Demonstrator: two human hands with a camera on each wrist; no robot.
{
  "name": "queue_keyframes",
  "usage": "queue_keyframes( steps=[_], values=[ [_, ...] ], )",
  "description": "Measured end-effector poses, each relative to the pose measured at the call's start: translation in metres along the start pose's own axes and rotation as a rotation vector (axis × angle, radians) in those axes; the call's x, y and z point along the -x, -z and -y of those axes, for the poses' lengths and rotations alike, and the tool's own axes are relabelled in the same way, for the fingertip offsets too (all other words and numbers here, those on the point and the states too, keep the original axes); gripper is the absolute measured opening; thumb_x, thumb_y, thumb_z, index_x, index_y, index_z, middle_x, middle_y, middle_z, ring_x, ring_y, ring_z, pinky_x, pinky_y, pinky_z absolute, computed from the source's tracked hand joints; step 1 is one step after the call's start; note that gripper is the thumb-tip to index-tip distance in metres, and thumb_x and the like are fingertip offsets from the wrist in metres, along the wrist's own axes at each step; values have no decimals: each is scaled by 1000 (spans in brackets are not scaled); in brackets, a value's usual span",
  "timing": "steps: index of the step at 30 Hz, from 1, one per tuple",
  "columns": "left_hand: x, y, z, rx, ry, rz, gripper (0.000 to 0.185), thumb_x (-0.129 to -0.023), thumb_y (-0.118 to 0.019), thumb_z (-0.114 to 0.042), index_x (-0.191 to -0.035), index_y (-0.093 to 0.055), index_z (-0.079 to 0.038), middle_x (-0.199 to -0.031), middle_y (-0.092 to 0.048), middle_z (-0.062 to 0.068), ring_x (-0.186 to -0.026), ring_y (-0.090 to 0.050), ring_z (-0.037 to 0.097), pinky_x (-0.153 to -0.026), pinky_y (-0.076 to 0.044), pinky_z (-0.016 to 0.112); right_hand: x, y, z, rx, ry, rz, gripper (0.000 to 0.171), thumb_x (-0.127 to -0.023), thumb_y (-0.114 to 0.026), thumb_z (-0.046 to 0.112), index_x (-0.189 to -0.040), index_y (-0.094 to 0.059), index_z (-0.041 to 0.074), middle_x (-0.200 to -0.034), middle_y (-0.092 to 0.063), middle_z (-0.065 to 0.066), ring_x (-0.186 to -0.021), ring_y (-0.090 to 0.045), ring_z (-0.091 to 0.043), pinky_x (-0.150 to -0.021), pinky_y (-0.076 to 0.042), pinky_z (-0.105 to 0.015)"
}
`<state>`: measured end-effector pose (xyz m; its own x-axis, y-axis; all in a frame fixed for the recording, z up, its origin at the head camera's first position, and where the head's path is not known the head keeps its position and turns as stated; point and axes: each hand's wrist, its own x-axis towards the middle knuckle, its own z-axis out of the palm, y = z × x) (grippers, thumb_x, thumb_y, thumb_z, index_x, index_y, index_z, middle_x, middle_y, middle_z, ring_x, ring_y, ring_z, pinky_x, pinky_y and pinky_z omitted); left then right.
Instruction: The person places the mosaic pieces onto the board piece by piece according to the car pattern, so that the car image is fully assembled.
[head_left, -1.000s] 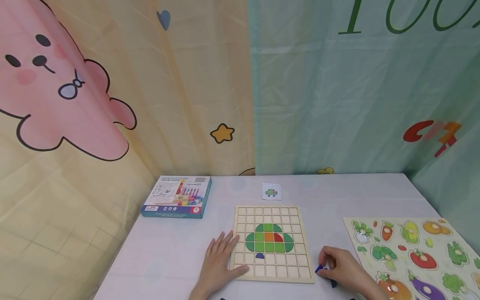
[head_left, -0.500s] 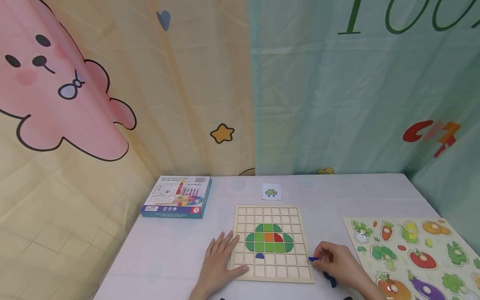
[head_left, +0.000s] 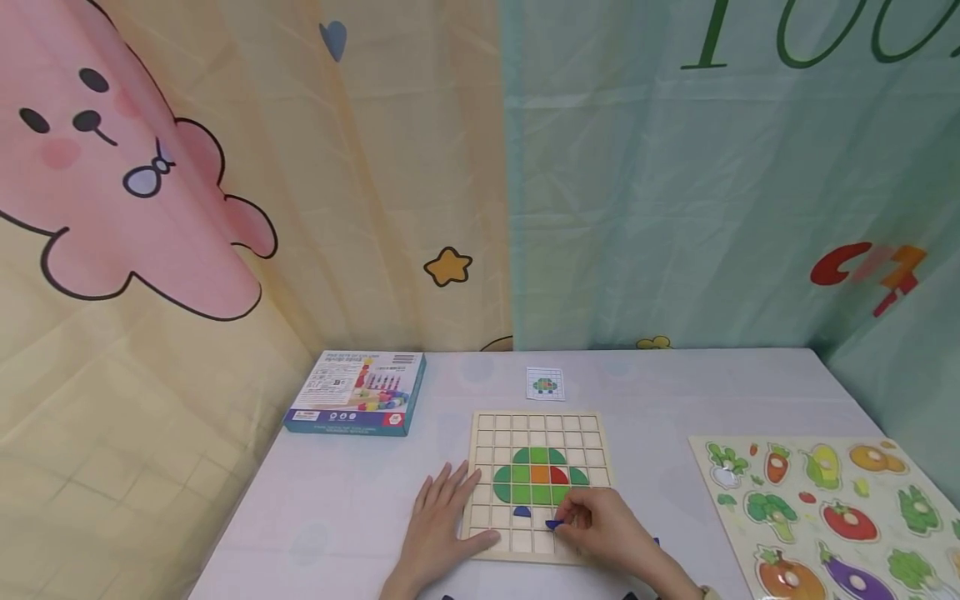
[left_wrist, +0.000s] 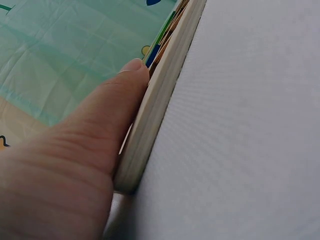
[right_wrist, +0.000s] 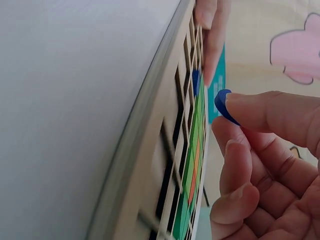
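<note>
A square wooden grid board (head_left: 523, 542) lies on the table, with green, orange and red pieces (head_left: 539, 474) set in its cells in a rounded shape. Just below them sits a blue half-circle piece (head_left: 522, 512). My left hand (head_left: 438, 529) rests on the board's left edge with straight fingers, its thumb (left_wrist: 117, 92) lying over the rim. Over the lower part of the board, my right hand (head_left: 611, 529) pinches another blue half-circle piece (right_wrist: 223, 105) between thumb and forefinger. This piece is held tilted and apart from the board in the right wrist view.
A small pattern card (head_left: 545, 384) lies behind the board. To the back left is a printed box (head_left: 356, 393). A vegetable puzzle board (head_left: 817, 508) covers the table's right side. Another dark blue piece (head_left: 657, 542) shows partly behind my right wrist.
My right hand has lifted the blue half-circle piece from the table right of the board and carried it left over the lower cells. The left hand stays in place.
</note>
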<state>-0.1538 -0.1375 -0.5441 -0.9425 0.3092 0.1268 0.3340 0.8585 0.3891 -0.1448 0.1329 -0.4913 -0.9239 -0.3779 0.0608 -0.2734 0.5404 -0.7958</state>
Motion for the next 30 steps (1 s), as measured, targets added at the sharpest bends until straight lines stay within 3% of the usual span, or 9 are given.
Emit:
queue_keyframes(
  steps=[12,30],
  values=[
    [-1,1,-1,-11,6,10,91,-76,-48,-78,-147,-37,-23,-153,-29,0,-142,-15,28,-113,-9,51,-20,-25,17,32,-5,-10,14,-77,-77,9,-74,-66,18,-64,-53,14,-56,-45,-5,-46,-38,-19],
    [0,0,0,-23,-11,-12,90,-77,-47,-79,-147,-38,-23,-152,-30,0,-141,-16,28,-113,-10,50,-26,-34,23,76,-35,7,13,-78,-77,13,-74,-66,18,-63,-53,14,-54,-45,-5,-46,-38,-20]
  ],
)
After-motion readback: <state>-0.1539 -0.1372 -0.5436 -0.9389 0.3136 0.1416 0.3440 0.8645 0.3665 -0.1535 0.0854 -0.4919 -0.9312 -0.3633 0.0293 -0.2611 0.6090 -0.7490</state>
